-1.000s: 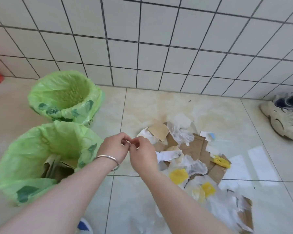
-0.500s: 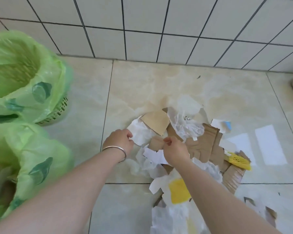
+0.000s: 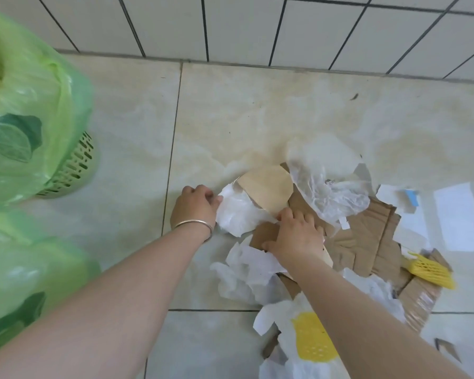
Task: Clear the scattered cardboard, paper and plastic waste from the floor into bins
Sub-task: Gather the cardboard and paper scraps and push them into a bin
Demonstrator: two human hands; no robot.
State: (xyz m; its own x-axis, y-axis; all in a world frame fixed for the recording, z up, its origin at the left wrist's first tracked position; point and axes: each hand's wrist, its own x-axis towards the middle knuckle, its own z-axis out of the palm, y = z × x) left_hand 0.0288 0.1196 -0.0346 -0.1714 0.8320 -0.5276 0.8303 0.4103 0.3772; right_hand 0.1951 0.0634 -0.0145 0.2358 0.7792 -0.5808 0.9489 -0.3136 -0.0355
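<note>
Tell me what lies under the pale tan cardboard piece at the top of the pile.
Under the pale tan cardboard piece show crumpled white plastic at its left and brown cardboard at its right. Whatever lies beneath its middle is covered.

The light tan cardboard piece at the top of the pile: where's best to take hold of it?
Probably the far curved edge of the tan cardboard piece, coming from the wall side: that edge lies bare, while white plastic covers its left corner and the right hand crowds its near edge.
</note>
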